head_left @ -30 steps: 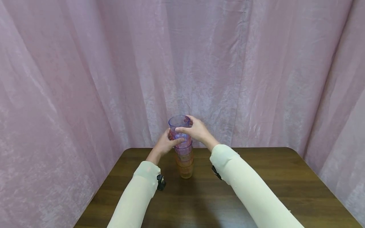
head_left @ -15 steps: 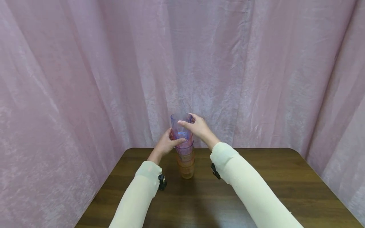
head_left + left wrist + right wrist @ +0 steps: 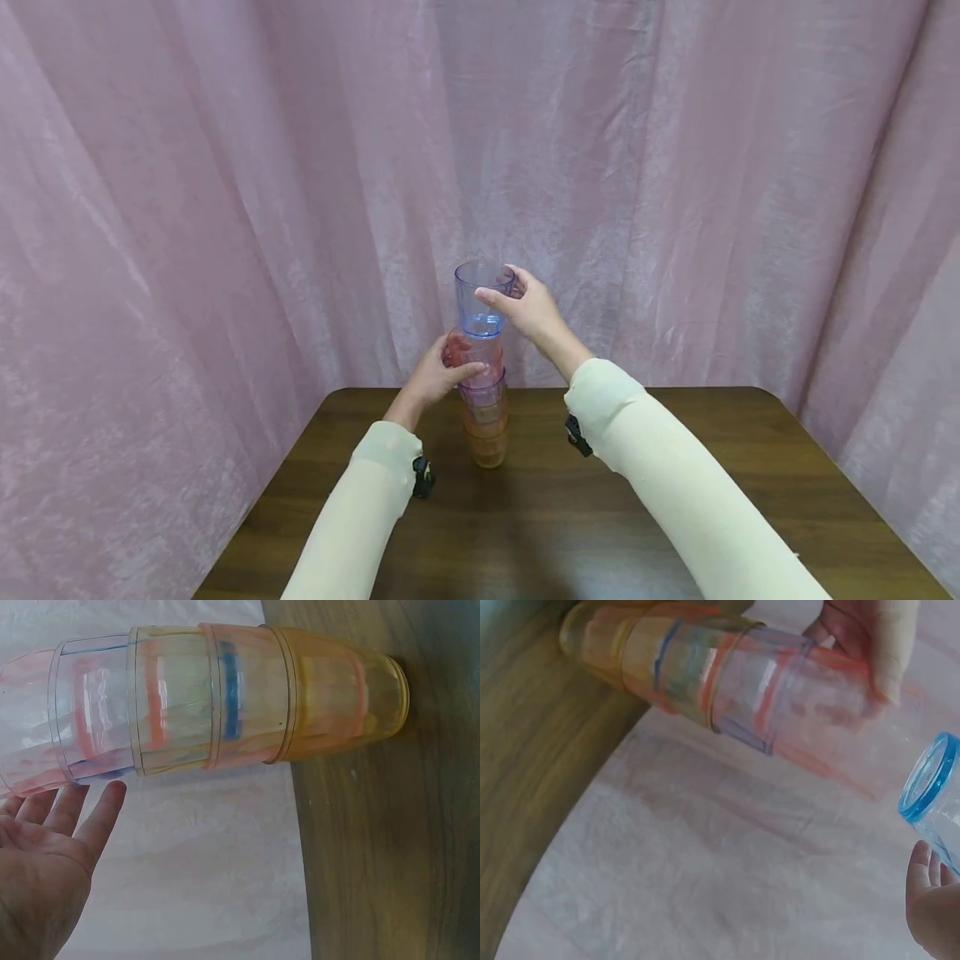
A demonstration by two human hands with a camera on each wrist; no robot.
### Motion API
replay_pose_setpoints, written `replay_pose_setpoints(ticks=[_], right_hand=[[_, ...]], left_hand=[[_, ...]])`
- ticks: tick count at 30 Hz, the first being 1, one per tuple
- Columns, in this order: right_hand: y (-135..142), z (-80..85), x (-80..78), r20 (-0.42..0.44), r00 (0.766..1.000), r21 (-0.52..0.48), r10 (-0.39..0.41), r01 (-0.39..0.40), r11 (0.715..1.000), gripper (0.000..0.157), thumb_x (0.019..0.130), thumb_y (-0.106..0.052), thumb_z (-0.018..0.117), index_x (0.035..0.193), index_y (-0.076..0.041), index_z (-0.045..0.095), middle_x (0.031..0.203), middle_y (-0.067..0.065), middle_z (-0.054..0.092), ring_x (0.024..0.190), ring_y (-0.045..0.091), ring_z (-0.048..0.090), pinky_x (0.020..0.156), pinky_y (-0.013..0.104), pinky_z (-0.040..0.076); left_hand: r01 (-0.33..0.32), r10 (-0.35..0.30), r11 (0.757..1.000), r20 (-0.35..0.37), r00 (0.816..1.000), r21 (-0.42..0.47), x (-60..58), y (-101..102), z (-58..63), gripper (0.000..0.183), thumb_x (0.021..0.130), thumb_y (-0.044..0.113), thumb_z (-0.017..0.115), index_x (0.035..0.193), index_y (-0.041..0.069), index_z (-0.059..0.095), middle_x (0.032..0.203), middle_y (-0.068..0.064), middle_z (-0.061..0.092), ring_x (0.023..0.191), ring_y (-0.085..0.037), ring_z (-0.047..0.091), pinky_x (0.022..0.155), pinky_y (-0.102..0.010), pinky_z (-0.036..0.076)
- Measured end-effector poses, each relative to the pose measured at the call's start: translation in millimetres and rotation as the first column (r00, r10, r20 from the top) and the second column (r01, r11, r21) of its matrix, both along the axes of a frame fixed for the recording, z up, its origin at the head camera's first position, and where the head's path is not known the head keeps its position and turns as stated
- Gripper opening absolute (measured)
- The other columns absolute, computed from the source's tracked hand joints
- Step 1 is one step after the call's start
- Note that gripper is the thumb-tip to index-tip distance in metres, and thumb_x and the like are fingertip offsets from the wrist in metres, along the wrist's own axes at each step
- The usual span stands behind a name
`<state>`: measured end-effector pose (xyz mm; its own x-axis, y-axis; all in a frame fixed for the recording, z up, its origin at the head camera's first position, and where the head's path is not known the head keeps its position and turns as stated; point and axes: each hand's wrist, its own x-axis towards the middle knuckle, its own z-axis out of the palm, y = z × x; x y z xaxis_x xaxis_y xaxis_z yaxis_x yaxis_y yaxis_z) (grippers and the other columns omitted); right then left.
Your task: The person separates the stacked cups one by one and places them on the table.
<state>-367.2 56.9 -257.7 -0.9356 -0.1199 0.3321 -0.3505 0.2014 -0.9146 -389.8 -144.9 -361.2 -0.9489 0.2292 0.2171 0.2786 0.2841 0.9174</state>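
A clear blue-tinted plastic cup (image 3: 471,302) is gripped near its rim by my right hand (image 3: 534,310), thumb in front and fingers behind. Its bright blue base ring (image 3: 928,780) is out of the cups below in the right wrist view. Under it stands an upright stack of nested see-through cups. At the top is a pink cup (image 3: 480,357), held round its side by my left hand (image 3: 433,377). A purple cup (image 3: 482,393) comes below, and a yellow cup (image 3: 337,697) forms the foot of the stack on the table.
The brown wooden table (image 3: 660,467) has rounded far corners. A pink curtain (image 3: 570,183) hangs right behind its back edge and along both sides. A black wrist strap buckle (image 3: 423,477) shows at the left sleeve, another on the right.
My right hand has raised the blue cup up and slightly right, out of the pink cup. My left hand keeps its place around the stack's top.
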Motion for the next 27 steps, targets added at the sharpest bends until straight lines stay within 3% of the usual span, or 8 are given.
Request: replay_pose_setpoints(ticks=[7, 15, 27], right_hand=[[22.8, 12.6, 3.0, -0.032, 0.999, -0.023, -0.004, 0.003, 1.000, 0.088, 0.087, -0.040, 0.077, 0.154, -0.006, 0.032, 0.147, 0.009, 0.049, 0.136, 0.026, 0.045, 0.110, 0.041, 0.039], [50.0, 20.9, 5.2, -0.033, 0.998, 0.004, -0.049, 0.049, 0.999, 0.092, 0.086, -0.041, 0.077, 0.155, -0.007, 0.028, 0.149, 0.008, 0.046, 0.139, 0.026, 0.041, 0.114, 0.042, 0.033], [80.8, 11.3, 4.0, 0.005, 0.994, -0.001, -0.105, 0.105, 0.994, 0.096, 0.083, -0.040, 0.081, 0.156, -0.008, 0.026, 0.152, 0.006, 0.042, 0.141, 0.027, 0.037, 0.114, 0.043, 0.033]], left_hand=[[0.021, -0.021, 1.000, -0.010, 1.000, -0.018, -3.2, -1.0, 1.8, 0.074, 0.086, 0.025, 0.079, 0.144, 0.002, 0.039, 0.139, -0.016, 0.052, 0.127, -0.033, 0.050, 0.099, -0.049, 0.047], [-0.011, 0.012, 0.998, 0.008, 1.000, -0.059, -5.2, -10.1, 3.2, 0.077, 0.085, 0.030, 0.081, 0.146, 0.009, 0.038, 0.139, -0.010, 0.052, 0.126, -0.029, 0.049, 0.096, -0.045, 0.049], [-0.006, 0.006, 0.999, 0.012, 1.000, -0.045, -9.0, -18.1, 1.6, 0.083, 0.085, 0.029, 0.081, 0.149, 0.005, 0.035, 0.143, -0.013, 0.050, 0.133, -0.031, 0.045, 0.103, -0.049, 0.043]])
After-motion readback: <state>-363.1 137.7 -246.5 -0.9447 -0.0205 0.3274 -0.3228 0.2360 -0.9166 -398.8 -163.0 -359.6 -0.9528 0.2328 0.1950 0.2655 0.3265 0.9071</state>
